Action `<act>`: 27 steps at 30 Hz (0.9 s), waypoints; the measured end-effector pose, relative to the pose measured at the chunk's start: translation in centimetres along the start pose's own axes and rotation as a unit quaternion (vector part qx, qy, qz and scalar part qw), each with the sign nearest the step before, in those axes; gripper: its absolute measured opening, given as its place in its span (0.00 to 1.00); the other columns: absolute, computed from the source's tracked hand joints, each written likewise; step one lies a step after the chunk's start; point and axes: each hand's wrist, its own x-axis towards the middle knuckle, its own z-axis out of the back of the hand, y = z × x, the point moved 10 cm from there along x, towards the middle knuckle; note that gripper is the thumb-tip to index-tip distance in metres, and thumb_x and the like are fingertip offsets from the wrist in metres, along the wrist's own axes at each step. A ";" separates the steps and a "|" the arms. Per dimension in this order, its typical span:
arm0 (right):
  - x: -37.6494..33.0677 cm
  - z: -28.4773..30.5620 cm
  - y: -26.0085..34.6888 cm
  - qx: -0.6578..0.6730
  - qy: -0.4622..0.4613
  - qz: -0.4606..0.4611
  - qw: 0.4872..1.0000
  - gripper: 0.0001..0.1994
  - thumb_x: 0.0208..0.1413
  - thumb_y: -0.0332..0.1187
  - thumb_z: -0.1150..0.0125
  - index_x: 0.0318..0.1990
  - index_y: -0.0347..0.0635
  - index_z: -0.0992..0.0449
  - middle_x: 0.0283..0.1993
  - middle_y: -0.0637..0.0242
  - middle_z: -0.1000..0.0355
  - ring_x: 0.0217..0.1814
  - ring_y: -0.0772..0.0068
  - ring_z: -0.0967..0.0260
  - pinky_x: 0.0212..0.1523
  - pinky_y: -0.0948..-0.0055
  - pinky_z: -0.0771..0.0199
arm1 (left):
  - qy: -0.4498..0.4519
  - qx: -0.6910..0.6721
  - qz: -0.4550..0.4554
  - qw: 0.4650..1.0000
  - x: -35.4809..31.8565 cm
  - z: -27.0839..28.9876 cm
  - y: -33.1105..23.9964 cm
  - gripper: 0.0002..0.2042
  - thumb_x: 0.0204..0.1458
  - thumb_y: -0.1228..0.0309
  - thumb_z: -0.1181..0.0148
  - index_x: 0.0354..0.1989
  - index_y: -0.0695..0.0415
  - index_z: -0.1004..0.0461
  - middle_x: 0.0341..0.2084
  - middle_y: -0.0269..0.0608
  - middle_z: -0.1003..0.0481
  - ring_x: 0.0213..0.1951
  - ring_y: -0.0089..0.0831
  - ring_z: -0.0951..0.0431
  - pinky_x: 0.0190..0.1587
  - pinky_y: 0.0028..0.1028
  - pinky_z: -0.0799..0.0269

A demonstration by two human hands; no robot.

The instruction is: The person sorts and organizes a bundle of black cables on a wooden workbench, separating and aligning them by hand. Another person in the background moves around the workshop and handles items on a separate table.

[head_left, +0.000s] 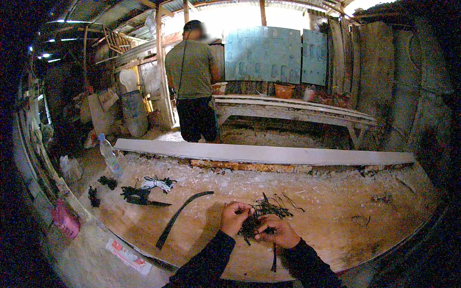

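Observation:
My left hand (234,217) and my right hand (278,231) come close together over the wooden table, fingers pinched on a bunch of dark cords (250,225) between them. A dark strip (274,259) hangs or lies below my right hand. Just beyond my hands a loose tangle of thin black cords (271,206) rests on the wood. Left of my left hand lies a long curved black strip (180,217). Farther left are a dark-bladed knife-like piece (154,203), a black bundle (133,193), a white cord bundle (156,184) and small black bunches (107,182).
A clear plastic bottle (110,154) stands at the table's far left corner. A long pale board (264,152) runs along the far edge. Beyond, a person (194,81) faces away beside a bench (293,106) with an orange pot (284,90). A pink cloth-like item (65,219) lies left.

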 end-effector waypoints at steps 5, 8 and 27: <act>-0.3 2.4 -1.1 0.090 -0.104 -0.023 0.990 0.06 0.34 0.23 0.39 0.22 0.40 0.31 0.26 0.67 0.34 0.34 0.73 0.36 0.39 0.75 0.36 | 0.101 0.025 -0.016 0.994 -0.3 -1.8 -1.2 0.05 0.38 0.72 0.40 0.23 0.58 0.28 0.24 0.34 0.30 0.29 0.23 0.31 0.34 0.22 0.36; -0.6 4.5 -1.7 0.058 -0.197 -0.020 0.978 0.06 0.36 0.20 0.43 0.21 0.39 0.34 0.26 0.68 0.34 0.29 0.77 0.36 0.34 0.78 0.35 | 0.176 0.032 0.003 0.984 -1.0 -3.3 -1.2 0.05 0.39 0.71 0.40 0.23 0.58 0.28 0.24 0.34 0.31 0.31 0.22 0.32 0.35 0.23 0.37; -2.1 6.9 1.5 -0.175 -0.343 0.041 0.922 0.06 0.39 0.30 0.40 0.28 0.43 0.26 0.36 0.62 0.40 0.41 0.66 0.43 0.44 0.71 0.43 | 0.108 -0.076 0.037 0.991 -0.7 -2.7 0.2 0.07 0.38 0.72 0.41 0.23 0.57 0.34 0.18 0.27 0.36 0.24 0.17 0.37 0.27 0.17 0.40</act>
